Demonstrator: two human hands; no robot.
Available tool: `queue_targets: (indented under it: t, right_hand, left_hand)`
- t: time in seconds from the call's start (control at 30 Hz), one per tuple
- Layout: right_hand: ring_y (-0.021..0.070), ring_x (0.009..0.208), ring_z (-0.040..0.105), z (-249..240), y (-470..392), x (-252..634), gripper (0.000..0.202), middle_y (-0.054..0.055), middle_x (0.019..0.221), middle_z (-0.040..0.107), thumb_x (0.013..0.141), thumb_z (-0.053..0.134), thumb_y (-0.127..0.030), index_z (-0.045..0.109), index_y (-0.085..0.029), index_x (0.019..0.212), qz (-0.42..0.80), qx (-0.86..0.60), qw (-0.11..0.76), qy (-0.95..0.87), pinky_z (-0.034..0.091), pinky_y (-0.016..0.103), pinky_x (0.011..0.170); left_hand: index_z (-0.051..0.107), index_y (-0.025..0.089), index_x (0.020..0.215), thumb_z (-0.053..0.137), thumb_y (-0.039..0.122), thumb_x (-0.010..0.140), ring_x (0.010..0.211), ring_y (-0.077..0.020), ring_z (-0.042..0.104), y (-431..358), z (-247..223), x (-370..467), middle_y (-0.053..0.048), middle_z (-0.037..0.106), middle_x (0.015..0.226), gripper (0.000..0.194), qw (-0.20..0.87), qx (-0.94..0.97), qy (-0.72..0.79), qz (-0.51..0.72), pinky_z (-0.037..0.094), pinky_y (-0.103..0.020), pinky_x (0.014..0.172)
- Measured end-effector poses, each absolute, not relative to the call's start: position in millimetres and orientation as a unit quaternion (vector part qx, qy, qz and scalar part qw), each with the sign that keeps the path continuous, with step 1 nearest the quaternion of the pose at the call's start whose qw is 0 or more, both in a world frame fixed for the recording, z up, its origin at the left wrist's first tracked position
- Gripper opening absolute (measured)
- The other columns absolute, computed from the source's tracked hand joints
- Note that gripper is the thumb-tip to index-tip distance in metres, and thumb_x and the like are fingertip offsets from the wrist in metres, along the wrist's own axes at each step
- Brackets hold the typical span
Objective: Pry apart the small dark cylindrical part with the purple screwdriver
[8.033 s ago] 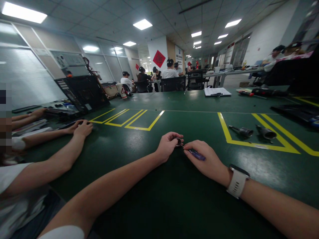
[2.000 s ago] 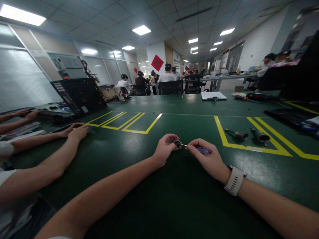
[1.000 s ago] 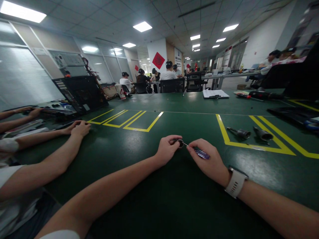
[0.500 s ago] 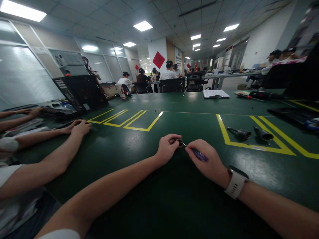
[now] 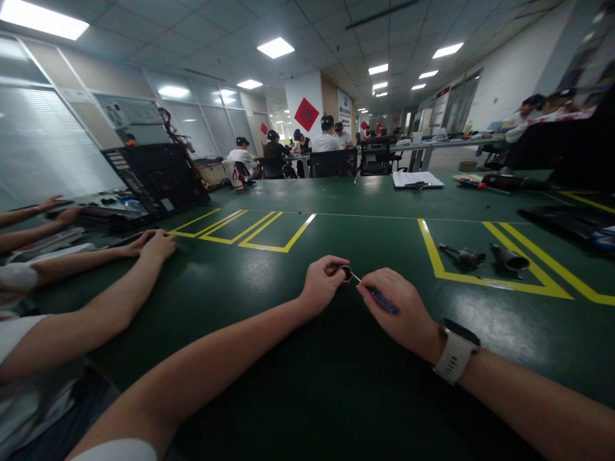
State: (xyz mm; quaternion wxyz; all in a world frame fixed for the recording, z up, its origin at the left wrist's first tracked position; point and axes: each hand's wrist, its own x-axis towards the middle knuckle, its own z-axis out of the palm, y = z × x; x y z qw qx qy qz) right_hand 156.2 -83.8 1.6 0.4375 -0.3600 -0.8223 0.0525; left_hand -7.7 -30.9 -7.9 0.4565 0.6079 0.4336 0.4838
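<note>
My left hand (image 5: 321, 286) is closed on a small round metal part (image 5: 346, 274) with a hollow, ring-like end, much of it covered by the fingers. In my right hand (image 5: 396, 301) is a screwdriver with a purple handle (image 5: 384, 301). Its thin shaft (image 5: 355, 276) points left, the tip at the opening of the round part; whether it touches inside I cannot tell. Off to the right, two dark metal hole saws (image 5: 468, 257) (image 5: 510, 258) lie within a yellow tape outline on the green table (image 5: 269, 307).
Yellow tape outlines (image 5: 263, 248) mark the table at left and right. Beside me on the left, a co-worker's hands (image 5: 156, 244) rest at the table. A black computer case (image 5: 161, 179) stands at the left, papers (image 5: 417, 180) lie toward the back, and a dark tray-like object (image 5: 567, 224) sits at right.
Hardly anything differs. My right hand and the screwdriver have shifted very slightly, while the left hand keeps its hold on the round metal part.
</note>
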Motion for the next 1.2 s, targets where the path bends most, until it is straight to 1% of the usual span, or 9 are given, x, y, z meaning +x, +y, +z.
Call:
queue_targets:
  t: [0.2,0.47,0.67,0.87,1.0,1.07,1.13,1.2]
  right_hand:
    - [0.0180,0.074,0.055,4,-85,156,0.007,0.005,0.077,0.060,0.084,0.049,-0.014,0.055,-0.018,0.082,0.042,-0.344,0.454,-0.821,0.045,0.034,0.069]
    - [0.0180,0.075,0.055,-1,-83,156,0.007,0.005,0.080,0.061,0.084,0.050,-0.013,0.054,-0.019,0.084,0.041,-0.344,0.446,-0.825,0.046,0.034,0.069]
    - [0.0180,0.076,0.055,2,-85,156,0.007,0.006,0.080,0.061,0.083,0.051,-0.012,0.054,-0.018,0.084,0.032,-0.356,0.442,-0.823,0.046,0.034,0.069]
    - [0.0178,0.077,0.055,1,-84,156,0.006,0.006,0.081,0.060,0.084,0.051,-0.013,0.055,-0.018,0.085,0.043,-0.360,0.431,-0.826,0.046,0.034,0.069]
    - [0.0175,0.074,0.055,3,-86,157,0.006,0.006,0.078,0.061,0.083,0.052,-0.013,0.055,-0.018,0.083,0.036,-0.350,0.460,-0.815,0.046,0.034,0.067]
    - [0.0170,0.071,0.055,6,-88,158,0.006,0.005,0.075,0.061,0.083,0.051,-0.014,0.055,-0.018,0.081,0.034,-0.339,0.486,-0.805,0.045,0.033,0.066]
    - [0.0163,0.069,0.055,9,-89,158,0.008,0.004,0.073,0.060,0.083,0.051,-0.015,0.056,-0.018,0.078,0.043,-0.336,0.506,-0.793,0.045,0.032,0.064]
    - [0.0153,0.066,0.056,13,-89,159,0.009,0.004,0.071,0.060,0.083,0.052,-0.017,0.057,-0.017,0.075,0.060,-0.352,0.517,-0.778,0.045,0.030,0.061]
  left_hand:
    - [0.063,0.013,0.091,0.058,0.013,0.074,0.068,-0.0124,0.066,-30,-9,-8,-0.002,0.067,0.078,0.017,0.451,0.608,0.440,0.483,0.057,-0.028,0.069]
    - [0.062,0.012,0.089,0.058,0.011,0.074,0.064,-0.0105,0.065,-30,-8,-7,-0.002,0.067,0.077,0.016,0.449,0.605,0.439,0.490,0.057,-0.026,0.066]
    - [0.062,0.012,0.090,0.059,0.013,0.074,0.068,-0.0119,0.066,-31,-8,-7,-0.002,0.067,0.079,0.016,0.443,0.613,0.436,0.488,0.057,-0.026,0.068]
    - [0.062,0.013,0.090,0.060,0.013,0.073,0.068,-0.0114,0.066,-28,-12,-9,-0.002,0.067,0.079,0.017,0.443,0.616,0.434,0.486,0.057,-0.027,0.069]
    - [0.061,0.014,0.093,0.058,0.014,0.075,0.073,-0.0126,0.065,-27,-14,-11,-0.003,0.066,0.084,0.019,0.436,0.639,0.422,0.474,0.056,-0.030,0.072]
    - [0.060,0.014,0.097,0.060,0.012,0.073,0.079,-0.0140,0.065,-27,-16,-11,-0.005,0.066,0.089,0.024,0.433,0.655,0.410,0.464,0.055,-0.031,0.076]
    - [0.057,0.014,0.104,0.062,0.007,0.068,0.086,-0.0158,0.064,-26,-19,-11,-0.006,0.064,0.095,0.037,0.434,0.673,0.395,0.450,0.053,-0.032,0.080]
    - [0.053,0.014,0.111,0.062,0.001,0.064,0.093,-0.0175,0.061,-25,-20,-11,-0.008,0.062,0.100,0.049,0.413,0.701,0.388,0.434,0.052,-0.033,0.081]
